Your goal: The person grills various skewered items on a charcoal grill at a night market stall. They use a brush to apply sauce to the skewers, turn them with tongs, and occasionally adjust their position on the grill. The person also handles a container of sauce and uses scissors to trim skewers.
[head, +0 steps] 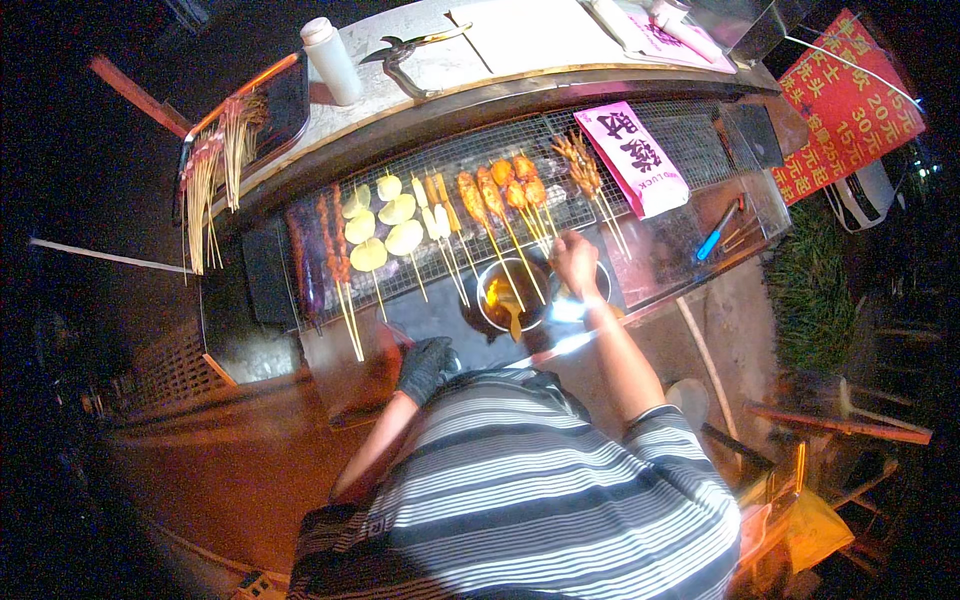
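My left hand, in a black glove, is curled low in front of my striped shirt. A small shiny object shows at its edge; I cannot tell whether it is held. My bare right hand has bent fingers at the stick ends of glazed meat skewers; its grip is hidden. Under that wrist is a round bowl. Beside it stands a metal pot of amber liquid with a brush in it. Two longer meat skewers lie left of the glazed ones on the wire grill.
Potato-slice skewers, red meat skewers and chicken-feet skewers lie on the grill. A pink paper bag rests at right, near a blue-handled tool. Behind are a white bottle, tongs and a skewer tray.
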Demonstrator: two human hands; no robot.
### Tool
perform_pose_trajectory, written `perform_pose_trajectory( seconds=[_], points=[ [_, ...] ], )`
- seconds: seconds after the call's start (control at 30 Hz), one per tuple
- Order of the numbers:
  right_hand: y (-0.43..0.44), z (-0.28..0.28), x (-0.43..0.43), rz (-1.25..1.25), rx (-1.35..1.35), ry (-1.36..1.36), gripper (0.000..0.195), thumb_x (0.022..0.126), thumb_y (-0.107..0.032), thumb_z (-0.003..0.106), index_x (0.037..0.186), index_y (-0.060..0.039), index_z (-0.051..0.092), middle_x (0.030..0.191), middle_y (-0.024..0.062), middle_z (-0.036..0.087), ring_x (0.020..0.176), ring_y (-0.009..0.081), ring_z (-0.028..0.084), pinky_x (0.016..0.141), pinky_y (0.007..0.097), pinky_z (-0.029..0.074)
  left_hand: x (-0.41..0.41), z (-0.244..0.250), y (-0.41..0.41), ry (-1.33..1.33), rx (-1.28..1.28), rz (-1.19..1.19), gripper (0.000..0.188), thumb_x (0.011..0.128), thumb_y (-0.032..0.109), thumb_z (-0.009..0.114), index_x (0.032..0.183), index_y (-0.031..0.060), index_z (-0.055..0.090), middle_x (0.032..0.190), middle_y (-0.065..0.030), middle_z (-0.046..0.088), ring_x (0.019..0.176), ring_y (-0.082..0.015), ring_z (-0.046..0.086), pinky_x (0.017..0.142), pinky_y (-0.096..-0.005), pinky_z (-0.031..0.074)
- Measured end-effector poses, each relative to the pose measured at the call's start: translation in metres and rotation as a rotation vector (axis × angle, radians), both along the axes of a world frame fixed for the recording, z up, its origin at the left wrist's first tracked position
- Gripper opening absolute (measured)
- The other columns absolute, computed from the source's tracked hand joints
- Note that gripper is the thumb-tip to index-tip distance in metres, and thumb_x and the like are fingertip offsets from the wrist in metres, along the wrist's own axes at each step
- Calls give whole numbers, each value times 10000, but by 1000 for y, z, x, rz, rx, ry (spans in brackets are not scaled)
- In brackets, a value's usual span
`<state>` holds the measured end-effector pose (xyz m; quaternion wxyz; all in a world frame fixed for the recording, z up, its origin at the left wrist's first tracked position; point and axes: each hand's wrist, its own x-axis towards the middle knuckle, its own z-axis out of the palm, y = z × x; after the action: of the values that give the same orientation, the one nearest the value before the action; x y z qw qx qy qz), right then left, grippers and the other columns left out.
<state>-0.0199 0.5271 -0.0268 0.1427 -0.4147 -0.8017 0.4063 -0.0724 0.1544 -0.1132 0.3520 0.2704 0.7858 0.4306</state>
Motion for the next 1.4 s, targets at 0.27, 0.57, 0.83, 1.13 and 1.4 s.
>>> perform_pose_trajectory(
  seconds=[0.27,0.57,0.83,1.13,1.4],
  points=[
    [22,18,12,-161,870,-85,267,814,-198,637,1027,-42,601,933,134,610,947,326,554,802,450,450,2,69,18,-118,-33,56,363,741,67,661,1098,45,600,920,-134,652,823,-274,639,744,-365,514],
    [90,-42,23,-107,710,-431,202,899,-214,463,931,-33,547,875,180,616,750,364,649,630,478,523,-3,51,18,610,-151,-235,347,747,66,645,1090,48,599,938,-140,653,848,-297,634,750,-372,512],
    [89,-12,38,18,-305,113,179,908,-227,541,877,-55,580,678,85,540,620,224,537,540,376,421,9,42,16,-368,111,292,217,917,184,525,1016,29,639,834,-73,638,754,-157,595,654,-302,481],
    [113,-45,31,265,-1832,590,162,963,-180,457,924,-37,522,670,-25,384,513,67,321,389,190,249,19,52,27,159,78,110,229,917,177,514,998,-1,633,823,-88,653,713,-165,605,667,-289,476],
    [126,-54,37,116,-1817,464,176,959,-208,504,987,-45,563,665,-31,430,491,49,335,365,185,237,26,70,49,-81,-204,-49,249,905,245,546,916,8,618,761,-89,632,675,-189,590,631,-293,470]
  ],
)
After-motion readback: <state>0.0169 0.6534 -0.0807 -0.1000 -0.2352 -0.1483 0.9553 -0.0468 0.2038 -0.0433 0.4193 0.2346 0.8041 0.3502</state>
